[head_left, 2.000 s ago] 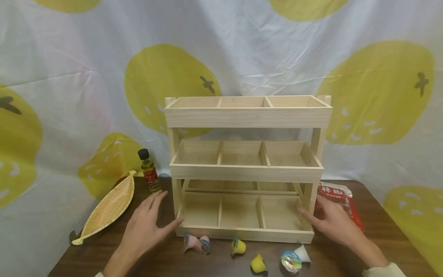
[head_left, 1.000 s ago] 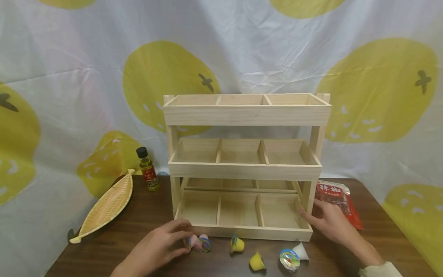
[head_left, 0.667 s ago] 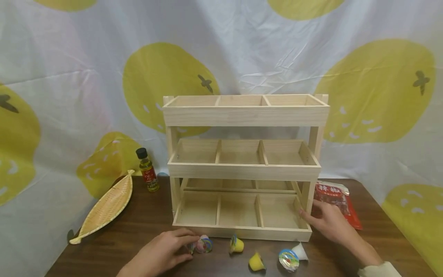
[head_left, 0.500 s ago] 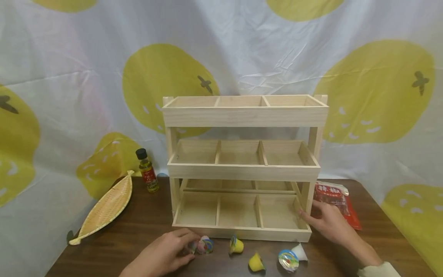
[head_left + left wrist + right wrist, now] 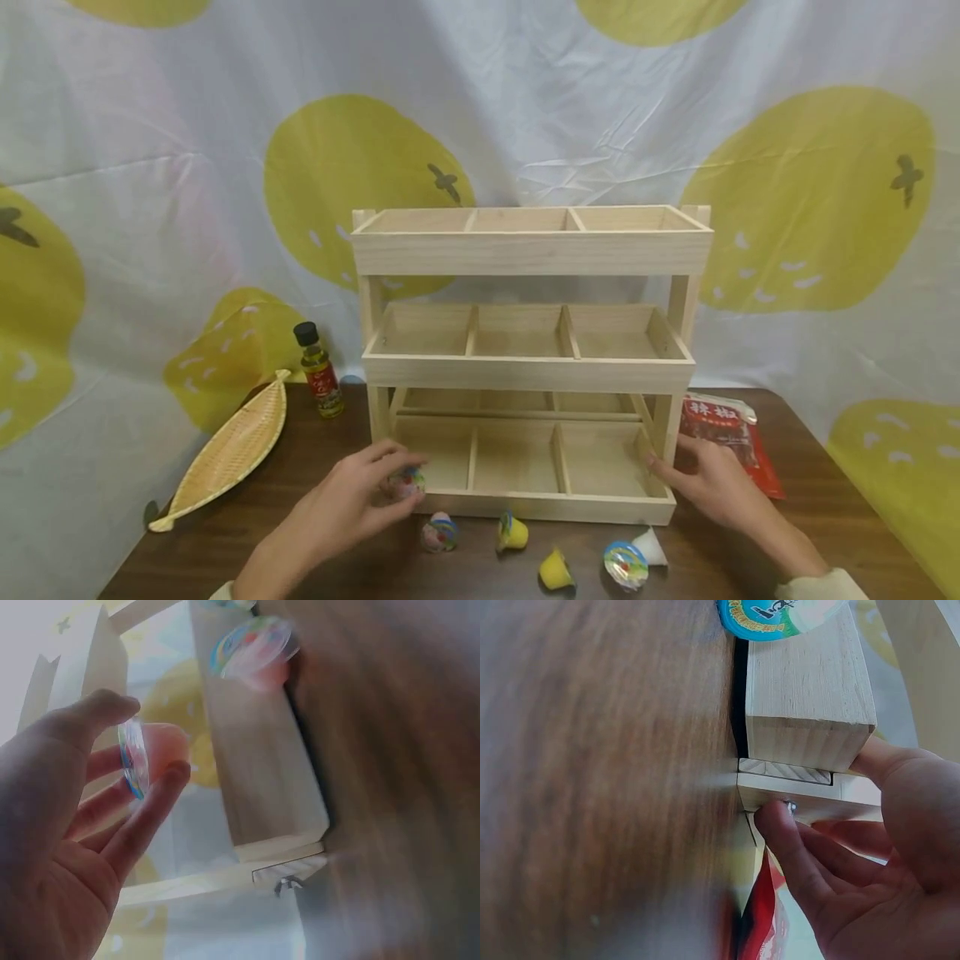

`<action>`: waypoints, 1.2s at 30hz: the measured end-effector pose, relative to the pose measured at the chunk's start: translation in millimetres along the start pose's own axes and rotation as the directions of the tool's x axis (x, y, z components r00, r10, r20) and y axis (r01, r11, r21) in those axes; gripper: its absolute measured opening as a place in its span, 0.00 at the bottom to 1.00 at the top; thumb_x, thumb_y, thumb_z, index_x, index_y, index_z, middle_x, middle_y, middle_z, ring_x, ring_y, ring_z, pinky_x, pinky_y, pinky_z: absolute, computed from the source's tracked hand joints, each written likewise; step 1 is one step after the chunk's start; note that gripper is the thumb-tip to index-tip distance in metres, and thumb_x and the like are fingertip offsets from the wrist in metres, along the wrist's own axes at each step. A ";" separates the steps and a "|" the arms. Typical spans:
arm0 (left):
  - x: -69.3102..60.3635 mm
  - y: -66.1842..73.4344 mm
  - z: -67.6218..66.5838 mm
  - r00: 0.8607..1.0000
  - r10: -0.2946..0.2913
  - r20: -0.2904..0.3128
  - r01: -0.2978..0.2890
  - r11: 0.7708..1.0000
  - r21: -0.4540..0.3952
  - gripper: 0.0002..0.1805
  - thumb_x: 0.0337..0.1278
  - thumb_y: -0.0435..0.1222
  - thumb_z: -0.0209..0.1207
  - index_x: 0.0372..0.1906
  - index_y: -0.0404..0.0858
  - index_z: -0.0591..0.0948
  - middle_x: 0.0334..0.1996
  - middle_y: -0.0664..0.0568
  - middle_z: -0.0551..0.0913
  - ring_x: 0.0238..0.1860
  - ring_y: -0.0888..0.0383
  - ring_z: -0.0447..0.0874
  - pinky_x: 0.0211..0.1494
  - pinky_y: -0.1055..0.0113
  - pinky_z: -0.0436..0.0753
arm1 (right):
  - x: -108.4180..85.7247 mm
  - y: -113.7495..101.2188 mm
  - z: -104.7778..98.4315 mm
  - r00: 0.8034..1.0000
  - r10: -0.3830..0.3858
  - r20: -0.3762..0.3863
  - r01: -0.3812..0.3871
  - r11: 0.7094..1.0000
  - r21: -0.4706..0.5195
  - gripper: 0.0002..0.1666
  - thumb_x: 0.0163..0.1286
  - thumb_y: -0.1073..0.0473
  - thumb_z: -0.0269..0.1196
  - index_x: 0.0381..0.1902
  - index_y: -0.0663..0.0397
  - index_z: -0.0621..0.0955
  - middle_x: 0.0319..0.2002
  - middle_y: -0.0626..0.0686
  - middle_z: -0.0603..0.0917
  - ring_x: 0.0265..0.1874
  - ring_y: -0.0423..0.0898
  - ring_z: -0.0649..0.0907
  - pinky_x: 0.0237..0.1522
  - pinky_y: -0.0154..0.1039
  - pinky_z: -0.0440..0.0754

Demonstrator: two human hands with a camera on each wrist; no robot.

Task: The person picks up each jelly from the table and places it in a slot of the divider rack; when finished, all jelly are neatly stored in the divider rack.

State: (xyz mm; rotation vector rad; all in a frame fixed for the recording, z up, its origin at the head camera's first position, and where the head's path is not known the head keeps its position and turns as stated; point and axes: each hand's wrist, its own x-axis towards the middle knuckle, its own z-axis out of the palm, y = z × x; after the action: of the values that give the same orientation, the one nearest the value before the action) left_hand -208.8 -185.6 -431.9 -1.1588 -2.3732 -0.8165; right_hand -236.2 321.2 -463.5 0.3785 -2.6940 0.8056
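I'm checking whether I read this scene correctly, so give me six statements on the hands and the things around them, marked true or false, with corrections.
1. The dark-capped bottle stands left of the wooden rack. True.
2. The right hand is wrapped around the bottle. False: it holds the rack low on its right side.
3. The left hand holds a pink cup. True.
4. The woven tray sits on the rack's top tier. False: it is at the left edge of the table.
5. Two yellow cups lie in front of the rack. True.
6. The red packet is left of the rack. False: it is on the right.
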 end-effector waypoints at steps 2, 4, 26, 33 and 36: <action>6.2 -5.0 0.6 1.000 -0.013 -0.007 0.013 1.000 0.004 0.20 0.64 0.32 0.74 0.60 0.38 0.86 0.50 0.49 0.88 0.38 0.66 0.92 0.39 0.76 0.90 | -0.4 0.5 0.0 1.000 0.002 0.005 -0.002 1.000 0.002 0.29 0.73 0.48 0.74 0.63 0.62 0.86 0.52 0.67 0.92 0.53 0.67 0.90 0.54 0.68 0.87; 11.6 -10.3 3.3 1.000 -0.008 -0.018 0.009 0.999 0.043 0.19 0.65 0.33 0.74 0.59 0.37 0.86 0.50 0.49 0.90 0.38 0.66 0.92 0.38 0.73 0.91 | -0.8 0.5 0.0 1.000 0.006 0.013 -0.006 1.000 0.004 0.29 0.73 0.48 0.74 0.63 0.62 0.86 0.53 0.67 0.92 0.53 0.67 0.90 0.54 0.67 0.88; 38.7 -42.6 27.4 0.956 -0.202 0.214 0.134 0.946 0.296 0.06 0.64 0.38 0.75 0.37 0.42 0.87 0.29 0.57 0.89 0.27 0.64 0.84 0.30 0.69 0.83 | -0.1 -2.9 -0.2 1.000 0.016 0.022 -0.016 1.000 0.018 0.29 0.74 0.48 0.73 0.63 0.62 0.86 0.54 0.67 0.91 0.54 0.67 0.90 0.55 0.67 0.87; 41.0 -39.6 14.2 0.949 -0.196 0.247 0.152 0.971 0.186 0.07 0.68 0.36 0.72 0.44 0.36 0.89 0.35 0.52 0.92 0.34 0.60 0.92 0.39 0.65 0.89 | -1.2 -1.3 -1.4 1.000 0.020 0.013 -0.020 1.000 0.016 0.29 0.73 0.47 0.73 0.63 0.61 0.87 0.54 0.66 0.91 0.54 0.67 0.90 0.56 0.67 0.87; 41.9 -39.1 11.1 0.946 -0.185 0.266 0.149 0.978 0.148 0.09 0.69 0.35 0.70 0.47 0.34 0.89 0.39 0.49 0.93 0.38 0.57 0.94 0.44 0.62 0.92 | -1.5 0.2 -2.2 1.000 0.028 0.013 -0.028 0.999 0.015 0.29 0.73 0.47 0.73 0.63 0.61 0.87 0.53 0.66 0.92 0.54 0.66 0.90 0.55 0.66 0.87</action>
State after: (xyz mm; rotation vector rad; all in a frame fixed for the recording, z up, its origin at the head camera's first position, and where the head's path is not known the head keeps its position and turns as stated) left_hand -265.7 -173.2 -430.1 -1.0935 -2.7416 -0.5739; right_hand -234.4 322.9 -462.4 0.3517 -2.7124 0.8345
